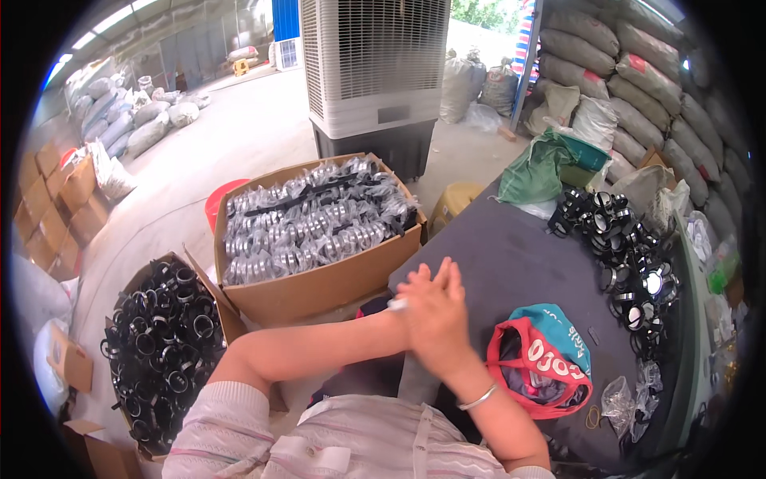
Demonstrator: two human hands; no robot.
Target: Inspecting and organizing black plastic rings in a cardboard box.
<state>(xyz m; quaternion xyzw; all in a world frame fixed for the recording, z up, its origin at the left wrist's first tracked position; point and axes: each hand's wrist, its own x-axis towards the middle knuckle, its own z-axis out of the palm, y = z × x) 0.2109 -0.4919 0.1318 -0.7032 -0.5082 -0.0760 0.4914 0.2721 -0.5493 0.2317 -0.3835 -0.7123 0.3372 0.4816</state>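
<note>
My left hand (404,289) and my right hand (439,326) meet above the near edge of the grey-covered table. The right one lies across the left and hides most of it. Some stretched fingers point away from me, slightly smeared by motion; no sizeable object shows between the palms. A small white thing (396,304) sits where the hands cross, too blurred to name. A silver bangle (479,397) circles my right wrist. Just right of my hands, a red and teal cloth bag (539,359) stands on the table, its mouth open on crumpled contents.
Black ring-shaped parts (618,255) are heaped along the table's right side, near plastic wrap (618,403). A carton (319,287) of wrapped metal rings stands ahead, another carton (231,315) of black rings at left. Beyond are an air cooler (379,72) and stacked sacks (638,80).
</note>
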